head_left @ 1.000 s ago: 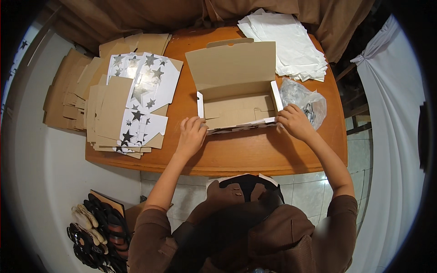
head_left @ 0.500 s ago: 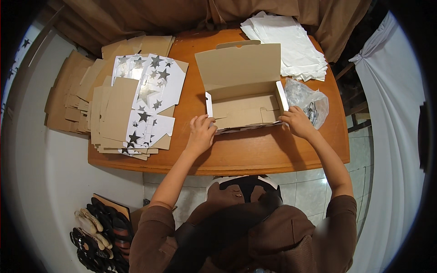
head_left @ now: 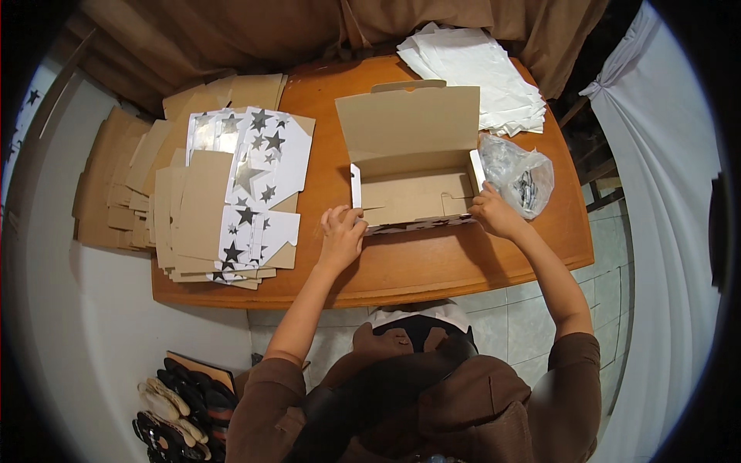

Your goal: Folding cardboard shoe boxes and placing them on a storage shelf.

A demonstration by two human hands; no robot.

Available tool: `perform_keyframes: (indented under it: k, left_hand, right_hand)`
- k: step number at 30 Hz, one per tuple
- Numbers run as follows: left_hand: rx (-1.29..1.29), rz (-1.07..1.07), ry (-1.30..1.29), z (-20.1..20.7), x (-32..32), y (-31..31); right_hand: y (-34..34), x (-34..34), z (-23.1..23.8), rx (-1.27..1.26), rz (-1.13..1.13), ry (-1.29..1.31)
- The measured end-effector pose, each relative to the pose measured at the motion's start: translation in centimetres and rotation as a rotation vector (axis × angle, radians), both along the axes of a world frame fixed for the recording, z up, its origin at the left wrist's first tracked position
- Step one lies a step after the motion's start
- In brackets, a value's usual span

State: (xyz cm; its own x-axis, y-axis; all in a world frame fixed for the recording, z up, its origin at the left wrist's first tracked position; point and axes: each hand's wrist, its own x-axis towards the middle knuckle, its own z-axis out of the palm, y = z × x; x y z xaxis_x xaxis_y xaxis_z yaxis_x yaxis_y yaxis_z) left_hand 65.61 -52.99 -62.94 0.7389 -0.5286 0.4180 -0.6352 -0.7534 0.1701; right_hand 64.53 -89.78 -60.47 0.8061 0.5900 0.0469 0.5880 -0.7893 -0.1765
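Forearms (head_left: 302, 316) slant inward over the table (head_left: 432, 266), left hand (head_left: 341, 238) and right hand (head_left: 498, 212) pinching the near corners of the open box (head_left: 417, 193) standing between them.

Surface materials of packaging, worktop and hangings.
The open box (head_left: 417, 185) is of cardboard, matt brown on its inner faces and smooth white on its outer ones. The plain blanks (head_left: 202, 201) show similar dull brown board; the star-printed blanks (head_left: 289, 174) over them are smooth and white, their printing partly silvery and glossy, with a metallic look. The table (head_left: 401, 266) is of smooth orange-brown wood with a low, varnish-like sheen. The paper sheets (head_left: 478, 77) are white, thin and creased; the bag (head_left: 509, 166) is wrinkled, translucent, shiny plastic. The brown curtain (head_left: 255, 35) and white drape (head_left: 656, 193) are matt, folded cloth; the floor tiles (head_left: 540, 324) look pale and glossy.
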Motion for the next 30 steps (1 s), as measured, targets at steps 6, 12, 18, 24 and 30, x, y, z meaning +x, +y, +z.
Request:
perform_keyframes:
  k: [6,12,18,24,30]
  left_hand:
    - [-0.038,0.036,0.096,0.6,-0.2,0.4]
    - [-0.097,0.05,0.084,2.1,-0.3,-3.3]
    - [-0.276,-0.176,-0.045,6.5,3.0,-14.2]
    - [-0.231,-0.361,-0.027,6.7,8.3,-28.9]
    - [0.069,-0.052,0.055,3.5,17.4,-39.5]
  right_hand:
    - [-0.3,-0.3,0.6,0.068,0.038,-0.005]
    - [0.8,-0.1,2.2,0.453,-0.112,0.03]
    - [-4.2,5.1,3.4,0.513,-0.223,-0.132]
    - [-12.0,10.4,2.7,0.424,-0.277,-0.248]
    - [-19.7,16.5,-0.2,0.358,-0.288,-0.206]
